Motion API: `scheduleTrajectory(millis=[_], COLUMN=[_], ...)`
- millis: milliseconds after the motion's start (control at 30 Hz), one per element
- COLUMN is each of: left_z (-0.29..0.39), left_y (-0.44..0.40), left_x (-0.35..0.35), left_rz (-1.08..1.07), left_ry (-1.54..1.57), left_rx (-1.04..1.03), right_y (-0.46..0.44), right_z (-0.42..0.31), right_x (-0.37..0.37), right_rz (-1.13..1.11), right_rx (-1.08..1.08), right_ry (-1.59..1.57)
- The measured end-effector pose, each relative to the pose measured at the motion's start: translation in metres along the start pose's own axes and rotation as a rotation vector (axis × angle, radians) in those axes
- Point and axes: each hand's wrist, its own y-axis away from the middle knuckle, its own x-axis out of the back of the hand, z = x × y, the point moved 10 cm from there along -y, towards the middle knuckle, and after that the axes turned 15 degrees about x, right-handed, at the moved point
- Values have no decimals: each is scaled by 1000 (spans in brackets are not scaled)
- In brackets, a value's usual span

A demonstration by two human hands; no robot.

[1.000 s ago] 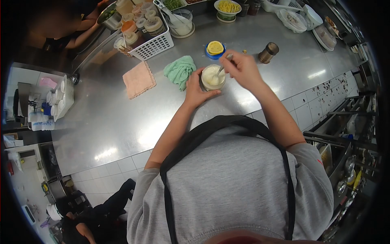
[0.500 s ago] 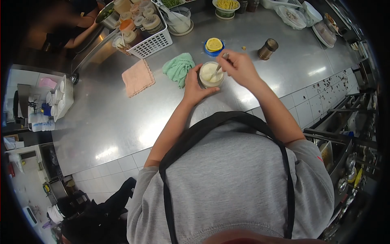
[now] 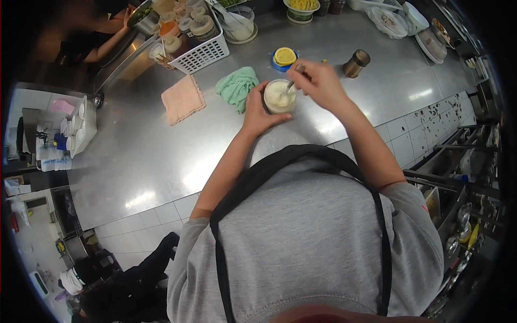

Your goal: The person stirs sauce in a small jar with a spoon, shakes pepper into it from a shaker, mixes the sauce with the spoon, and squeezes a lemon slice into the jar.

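A round, clear tub (image 3: 280, 109) of creamy white sauce stands on the steel counter. My left hand (image 3: 259, 114) is wrapped around its left and near sides, thumb along the front. In my right hand (image 3: 321, 85) I grip a metal spoon (image 3: 291, 84) by its handle, with the bowl end down in the sauce. Just beyond the tub, a cut lemon (image 3: 285, 56) rests on a blue lid (image 3: 279, 67). A crumpled green cloth (image 3: 237, 88) lies left of my left hand. To the right of my right hand stands a pepper shaker (image 3: 356, 63) with a dark top.
A pink cloth (image 3: 183, 99) lies flat on the counter (image 3: 156, 156). Behind it is a white basket (image 3: 202, 57) of sauce bottles, beside a tub (image 3: 238, 24) with a white utensil. Another person's arm (image 3: 110, 46) reaches to a metal pot (image 3: 144, 20) at upper left.
The spoon has shifted slightly within the sauce, and my right hand has moved a little with it. The sauce surface looks rougher. My left hand keeps its hold on the tub.
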Motion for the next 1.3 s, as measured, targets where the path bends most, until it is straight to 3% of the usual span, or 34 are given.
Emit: scheduleTrajectory(millis=[167, 233, 333, 467, 567, 667, 767, 800, 900, 1033, 1167, 1300], left_z=[12, 2, -11, -13, -3, 0, -4, -1, 4, 15, 13, 2], left_y=[1, -1, -2, -4, -2, -1, -3, -2, 0, 1, 2, -2], left_x=[-2, -4, -10, -8, -5, -1, -3, -3, 0, 1, 0, -7], left_rz=[-47, -82, -139, -136, -108, -54, -48, -51, -25, 6, -16, -105], left_ry=[-40, -33, -6, -3, 47, 75, 77, 77, 66, -62, -36, 147], left_rx=[-145, -89, -20, 11, -21, -56, -60, -60, -39, -116, -122, -75], right_y=[-10, -8, 6, 0, -12, -14, -5, 2, 8, -3, 3, 4], right_z=[-28, -23, 8, -12, -35, -40, -29, -5, 2, -15, 3, 18], right_x=[23, 9, -27, -15, 14, 26, 3, -14, -27, 13, -8, -29], right_rz=[55, 43, -92, -107, -17, 41, 20, -41, -85, 22, 14, -77], right_rx=[36, 192, 171, 176, 154, -5, 153, 56, 72, 20, -65, 34], right_ry=[21, 146, 102, 91, 117, -3, 79, 23, 32, -14, -123, -17])
